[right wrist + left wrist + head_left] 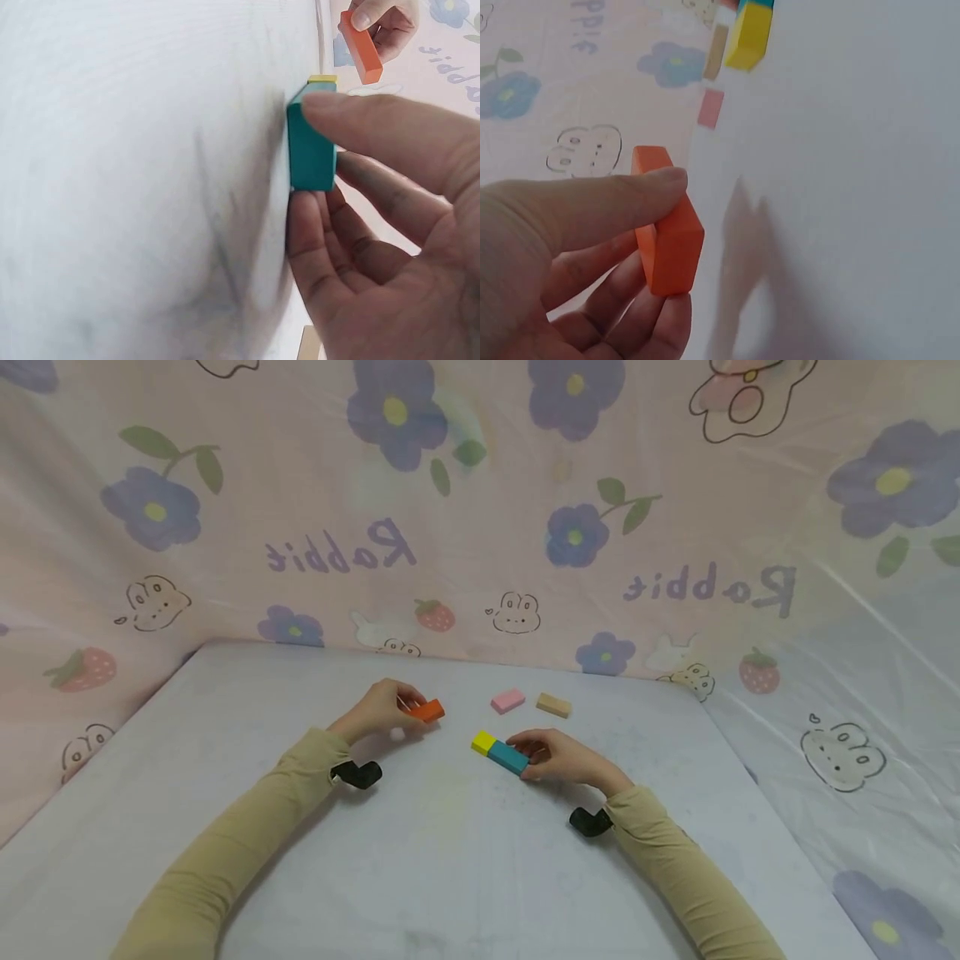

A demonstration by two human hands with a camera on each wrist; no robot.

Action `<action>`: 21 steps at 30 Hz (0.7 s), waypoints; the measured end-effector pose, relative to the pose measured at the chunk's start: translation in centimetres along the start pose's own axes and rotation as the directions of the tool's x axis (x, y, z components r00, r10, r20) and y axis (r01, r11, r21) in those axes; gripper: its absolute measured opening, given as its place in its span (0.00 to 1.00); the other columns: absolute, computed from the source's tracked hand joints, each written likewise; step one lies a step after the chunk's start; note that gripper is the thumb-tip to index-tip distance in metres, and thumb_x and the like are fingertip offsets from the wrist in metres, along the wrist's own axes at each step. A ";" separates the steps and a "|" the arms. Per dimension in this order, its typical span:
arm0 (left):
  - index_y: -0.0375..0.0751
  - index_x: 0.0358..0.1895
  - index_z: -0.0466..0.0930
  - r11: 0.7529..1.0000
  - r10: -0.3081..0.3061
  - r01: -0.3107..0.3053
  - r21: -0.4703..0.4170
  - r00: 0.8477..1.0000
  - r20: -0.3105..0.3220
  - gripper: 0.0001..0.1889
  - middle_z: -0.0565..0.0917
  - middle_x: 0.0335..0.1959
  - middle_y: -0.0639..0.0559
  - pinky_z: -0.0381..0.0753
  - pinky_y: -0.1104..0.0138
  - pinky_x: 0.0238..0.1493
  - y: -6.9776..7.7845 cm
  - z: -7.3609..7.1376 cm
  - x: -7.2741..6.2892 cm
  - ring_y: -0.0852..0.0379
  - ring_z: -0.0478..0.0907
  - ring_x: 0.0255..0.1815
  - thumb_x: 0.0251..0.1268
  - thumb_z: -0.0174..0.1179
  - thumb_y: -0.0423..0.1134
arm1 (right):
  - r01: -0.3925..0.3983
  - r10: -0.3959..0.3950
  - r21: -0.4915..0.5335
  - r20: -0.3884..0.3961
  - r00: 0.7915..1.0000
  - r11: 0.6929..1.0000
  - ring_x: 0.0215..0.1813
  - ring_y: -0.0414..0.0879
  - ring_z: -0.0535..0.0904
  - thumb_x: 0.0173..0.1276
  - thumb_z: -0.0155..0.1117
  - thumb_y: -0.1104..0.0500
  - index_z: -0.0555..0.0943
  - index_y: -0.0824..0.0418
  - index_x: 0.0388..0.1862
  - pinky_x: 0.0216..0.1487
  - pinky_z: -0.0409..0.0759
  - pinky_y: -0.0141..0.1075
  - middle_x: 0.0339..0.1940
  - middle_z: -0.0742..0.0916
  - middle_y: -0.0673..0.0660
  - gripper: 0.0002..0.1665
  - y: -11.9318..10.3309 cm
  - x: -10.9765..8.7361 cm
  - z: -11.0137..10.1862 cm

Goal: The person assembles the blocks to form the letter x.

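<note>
An orange block (428, 711) is pinched between the thumb and fingers of my left hand (378, 708); in the left wrist view the hand's shadow falls on the table to one side of it. My right hand (562, 757) grips a teal block (508, 757) near its right end, thumb on one side and fingers on the other. End to end with the teal block lies a yellow block (483, 742), the two touching in the head view. From the right wrist, only a thin strip of the yellow block (323, 79) shows behind the teal one (313, 146).
Behind the hands, a pink block (507, 701) and a tan wooden block (553, 705) lie side by side with a small gap. The white tabletop (450, 860) ends at a patterned curtain (480, 527) at the back and sides. Black wrist devices (358, 774) sit below both hands.
</note>
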State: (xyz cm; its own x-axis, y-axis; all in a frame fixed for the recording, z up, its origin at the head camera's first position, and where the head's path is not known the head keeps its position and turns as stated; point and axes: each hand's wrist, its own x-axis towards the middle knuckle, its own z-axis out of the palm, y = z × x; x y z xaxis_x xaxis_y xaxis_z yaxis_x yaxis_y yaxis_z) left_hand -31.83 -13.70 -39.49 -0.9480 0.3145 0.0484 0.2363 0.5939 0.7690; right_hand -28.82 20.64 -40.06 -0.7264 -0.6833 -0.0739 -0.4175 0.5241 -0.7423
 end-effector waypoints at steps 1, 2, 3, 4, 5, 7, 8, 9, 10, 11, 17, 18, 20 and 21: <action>0.38 0.45 0.84 1.000 -0.003 0.003 -0.006 1.000 -0.001 0.21 0.81 0.36 0.48 0.74 0.65 0.38 0.1 0.1 -0.1 0.51 0.74 0.36 0.43 0.75 0.35 | 0.002 -0.002 0.001 0.001 1.000 1.000 0.51 0.52 0.75 0.61 0.69 0.65 0.73 0.66 0.63 0.55 0.76 0.46 0.52 0.80 0.59 0.31 0.0 0.0 0.0; 0.38 0.45 0.84 1.000 -0.008 0.008 -0.010 1.000 -0.003 0.21 0.81 0.36 0.48 0.74 0.65 0.38 0.2 0.3 -0.2 0.51 0.74 0.36 0.43 0.75 0.35 | 0.004 -0.004 0.001 0.002 1.000 1.000 0.51 0.52 0.75 0.61 0.69 0.65 0.73 0.66 0.63 0.55 0.76 0.46 0.52 0.80 0.59 0.31 0.0 -0.1 0.0; 0.39 0.44 0.84 1.000 -0.016 0.015 -0.017 1.000 -0.006 0.20 0.81 0.35 0.48 0.74 0.65 0.37 0.3 0.4 -0.3 0.51 0.74 0.36 0.42 0.76 0.35 | 0.005 -0.005 -0.001 0.001 1.000 1.000 0.51 0.51 0.75 0.61 0.69 0.65 0.73 0.66 0.63 0.55 0.76 0.45 0.51 0.80 0.58 0.31 0.0 -0.1 0.0; 0.39 0.44 0.84 0.999 -0.022 0.021 -0.025 1.000 -0.008 0.20 0.81 0.35 0.48 0.74 0.65 0.37 0.4 0.6 -0.5 0.51 0.74 0.36 0.42 0.76 0.35 | 0.009 -0.009 -0.004 -0.001 1.000 1.000 0.51 0.51 0.75 0.61 0.69 0.65 0.73 0.66 0.63 0.55 0.76 0.45 0.51 0.80 0.58 0.31 0.0 -0.1 0.1; 0.39 0.43 0.84 0.999 -0.028 0.028 -0.032 1.000 -0.008 0.20 0.81 0.35 0.48 0.74 0.65 0.37 0.6 0.7 -0.6 0.51 0.74 0.36 0.42 0.76 0.35 | 0.010 -0.010 -0.007 -0.002 1.000 1.000 0.51 0.51 0.75 0.61 0.69 0.65 0.73 0.66 0.63 0.55 0.76 0.45 0.51 0.80 0.58 0.31 0.0 -0.1 0.0; 0.40 0.43 0.84 0.998 -0.042 0.042 -0.044 0.999 -0.002 0.20 0.81 0.34 0.48 0.74 0.65 0.36 1.0 1.0 -0.8 0.51 0.74 0.36 0.42 0.76 0.36 | 0.009 -0.009 -0.008 -0.005 1.000 1.000 0.51 0.50 0.75 0.61 0.69 0.66 0.73 0.65 0.63 0.55 0.76 0.44 0.51 0.80 0.58 0.31 -0.1 -0.1 0.0; 0.40 0.43 0.84 0.997 -0.054 0.054 -0.055 0.999 0.004 0.20 0.81 0.34 0.48 0.74 0.65 0.36 1.2 1.2 -1.1 0.51 0.74 0.36 0.41 0.76 0.36 | 0.008 -0.008 -0.010 -0.006 1.000 1.000 0.51 0.50 0.75 0.61 0.69 0.66 0.73 0.65 0.63 0.55 0.76 0.44 0.52 0.80 0.57 0.30 -0.2 -0.1 0.0; 0.40 0.43 0.84 0.996 -0.062 0.062 -0.060 0.998 0.009 0.20 0.80 0.34 0.48 0.74 0.65 0.36 1.4 1.3 -1.3 0.51 0.73 0.36 0.42 0.76 0.36 | 0.006 -0.006 -0.010 -0.007 1.000 1.000 0.51 0.50 0.75 0.61 0.69 0.66 0.73 0.65 0.63 0.55 0.76 0.44 0.52 0.80 0.57 0.30 -0.2 -0.1 0.0; 0.40 0.42 0.84 0.996 -0.066 0.067 -0.065 0.998 0.014 0.19 0.80 0.34 0.48 0.74 0.65 0.35 1.6 1.5 -1.4 0.52 0.73 0.36 0.42 0.76 0.35 | 0.005 -0.005 -0.007 -0.007 1.000 1.000 0.51 0.50 0.75 0.61 0.69 0.66 0.73 0.65 0.63 0.55 0.76 0.44 0.52 0.80 0.58 0.30 -0.3 -0.1 0.0; 0.40 0.42 0.84 0.995 -0.074 0.075 -0.068 0.997 0.019 0.19 0.80 0.34 0.48 0.74 0.66 0.35 1.8 1.7 -1.6 0.52 0.73 0.35 0.42 0.76 0.35 | 0.003 -0.003 -0.005 -0.006 1.000 1.000 0.51 0.51 0.75 0.61 0.69 0.66 0.73 0.65 0.63 0.55 0.76 0.45 0.52 0.80 0.58 0.30 -0.3 -0.1 0.0; 0.39 0.41 0.84 0.991 -0.107 0.110 -0.080 0.993 0.040 0.19 0.80 0.33 0.48 0.74 0.66 0.34 2.3 2.8 -2.0 0.52 0.73 0.36 0.41 0.76 0.34 | -0.018 0.018 -0.007 -0.007 1.000 1.000 0.51 0.50 0.75 0.61 0.68 0.66 0.73 0.65 0.63 0.55 0.76 0.44 0.52 0.80 0.57 0.30 -0.5 -0.2 0.0; 0.39 0.40 0.84 0.991 -0.108 0.111 -0.080 0.993 0.043 0.19 0.80 0.33 0.48 0.74 0.66 0.34 2.4 3.0 -2.1 0.52 0.73 0.36 0.41 0.76 0.34 | -0.022 0.022 -0.010 -0.008 1.000 1.000 0.51 0.49 0.75 0.61 0.68 0.66 0.73 0.64 0.63 0.55 0.76 0.44 0.52 0.80 0.57 0.30 -0.6 -0.2 0.0; 0.39 0.40 0.84 0.990 -0.111 0.115 -0.085 0.993 0.051 0.19 0.80 0.32 0.48 0.74 0.67 0.34 2.5 3.3 -2.2 0.52 0.74 0.35 0.40 0.76 0.35 | -0.024 0.024 -0.014 -0.009 1.000 1.000 0.50 0.49 0.75 0.61 0.68 0.66 0.73 0.64 0.63 0.55 0.76 0.43 0.52 0.80 0.56 0.30 -0.6 -0.2 0.0; 0.38 0.40 0.84 0.990 -0.109 0.114 -0.088 0.992 0.057 0.19 0.80 0.32 0.48 0.74 0.67 0.33 2.6 3.5 -2.3 0.52 0.74 0.34 0.40 0.76 0.35 | -0.025 0.024 -0.015 -0.008 1.000 1.000 0.50 0.49 0.75 0.61 0.68 0.66 0.73 0.64 0.63 0.55 0.76 0.43 0.52 0.80 0.57 0.30 -0.6 -0.2 0.0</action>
State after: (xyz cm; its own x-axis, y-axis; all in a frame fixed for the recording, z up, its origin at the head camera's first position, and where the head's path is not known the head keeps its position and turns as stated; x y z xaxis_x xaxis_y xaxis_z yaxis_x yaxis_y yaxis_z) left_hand -28.30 -10.26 -39.79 -0.9545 0.2894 -0.0719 0.1072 0.5580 0.8229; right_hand -28.37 20.43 -39.58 -0.7408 -0.6661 -0.0866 -0.4076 0.5483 -0.7302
